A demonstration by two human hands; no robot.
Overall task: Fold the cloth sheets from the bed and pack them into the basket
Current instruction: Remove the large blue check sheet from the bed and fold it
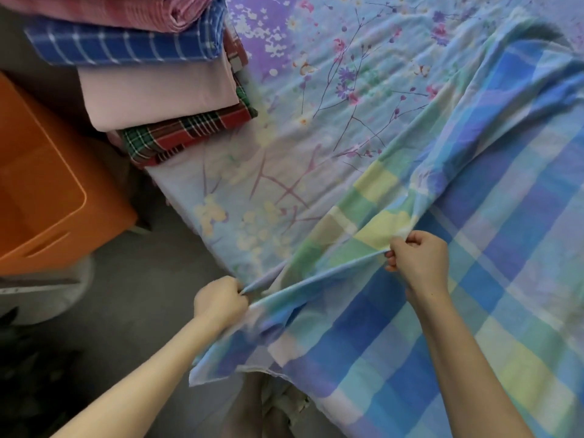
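A blue, green and yellow checked sheet (493, 235) lies spread over the right side of the bed. My left hand (218, 303) grips its edge at the bed's near corner. Further right, my right hand (417, 259) pinches the same edge, and the cloth is stretched taut between the two hands. An orange basket (47, 197) stands on the floor to the left of the bed. Folded sheets are stacked at the bed's left edge: pink checked (126, 11), blue checked (126, 45), plain pink (158, 93) and red-green tartan (186, 134).
The bed wears a light blue floral cover (331, 105). Grey floor (132, 295) lies between the basket and the bed corner. A white round object (47, 298) sits under the basket, and dark items (28, 368) fill the lower left.
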